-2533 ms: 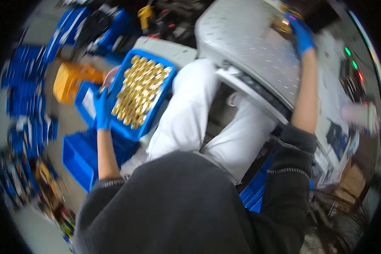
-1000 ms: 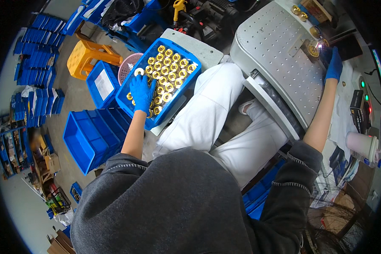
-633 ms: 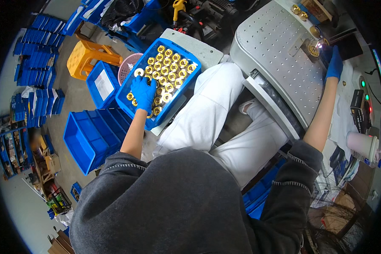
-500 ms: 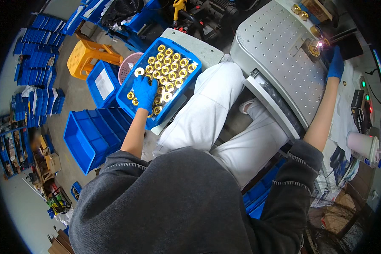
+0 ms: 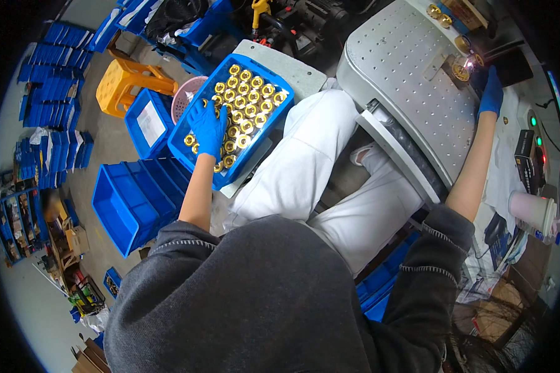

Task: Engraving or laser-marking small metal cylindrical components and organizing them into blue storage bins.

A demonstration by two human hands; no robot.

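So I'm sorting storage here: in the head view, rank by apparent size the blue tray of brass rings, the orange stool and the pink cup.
1. blue tray of brass rings
2. orange stool
3. pink cup
The fisheye shrinks things near the rim, so this order holds for looks only.

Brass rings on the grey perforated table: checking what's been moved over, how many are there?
4: two brass rings at the far edge, two near the right hand. More may be hidden.

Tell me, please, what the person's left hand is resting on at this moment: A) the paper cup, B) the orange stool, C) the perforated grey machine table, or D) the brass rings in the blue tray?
D: the gloved left hand lies on the rows of brass rings inside the blue tray, while the right hand reaches to the far edge of the perforated grey machine table.
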